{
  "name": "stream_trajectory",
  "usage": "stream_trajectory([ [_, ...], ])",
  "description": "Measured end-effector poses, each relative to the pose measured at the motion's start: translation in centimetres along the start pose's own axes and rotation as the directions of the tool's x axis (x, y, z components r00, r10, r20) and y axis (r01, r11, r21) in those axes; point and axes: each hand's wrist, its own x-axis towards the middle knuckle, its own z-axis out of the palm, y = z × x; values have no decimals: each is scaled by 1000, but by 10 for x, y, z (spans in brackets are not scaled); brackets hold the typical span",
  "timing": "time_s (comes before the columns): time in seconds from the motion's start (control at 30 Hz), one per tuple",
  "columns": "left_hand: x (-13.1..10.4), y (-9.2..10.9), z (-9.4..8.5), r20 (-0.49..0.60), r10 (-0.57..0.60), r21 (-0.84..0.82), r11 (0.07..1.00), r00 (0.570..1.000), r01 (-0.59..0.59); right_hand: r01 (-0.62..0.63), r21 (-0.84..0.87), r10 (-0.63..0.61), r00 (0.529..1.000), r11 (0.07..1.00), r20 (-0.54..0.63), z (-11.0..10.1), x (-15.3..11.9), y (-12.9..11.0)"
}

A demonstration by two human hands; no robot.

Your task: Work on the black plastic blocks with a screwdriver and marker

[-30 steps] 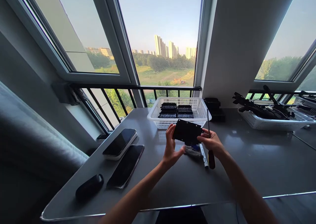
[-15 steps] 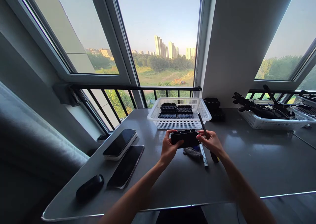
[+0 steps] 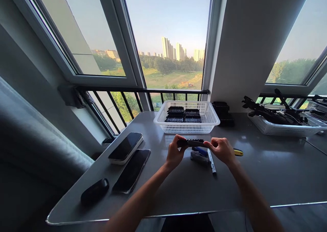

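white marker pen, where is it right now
In the head view the white marker pen lies on the grey table, just inside the right hand, beside a small grey bundle.

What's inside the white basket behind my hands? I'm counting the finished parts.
The white basket holds flat black ridged parts in two side-by-side groups. Anything beneath them is covered, so the count stays unclear.

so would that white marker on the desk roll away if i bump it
Probably a little: the white marker looks round and lies loose on the smooth, glossy desk. The grey cloth beside it may stop it rolling left. It looks slim, so likely light.
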Motion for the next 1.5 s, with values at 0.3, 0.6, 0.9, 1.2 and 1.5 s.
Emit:
stream_trajectory([
  [0.3, 0, -5, -2, 89, 92, 51, 994, 992, -97, 32, -100, -31, 999, 994, 14, 1, -1, -1],
  [0.6, 2, -9, -5, 24, 88, 98, 991, 996, -90, 16, -67, -14, 1000, 998, 28, -7, 0, 3],
  [0.9, 2, -7, -5, 41, 84, 74, 993, 996, -87, 18, -48, -15, 999, 999, 51, -4, 2, 6],
  [1.2, 2, -6, -7, 54, 56, 34, 998, 997, -58, 13, -44, -12, 999, 999, 36, -6, 2, 7],
  [1.5, 8, -13, -11, 19, 40, 39, 998, 999, -41, -6, -33, 7, 999, 999, 36, -17, 5, 24],
])
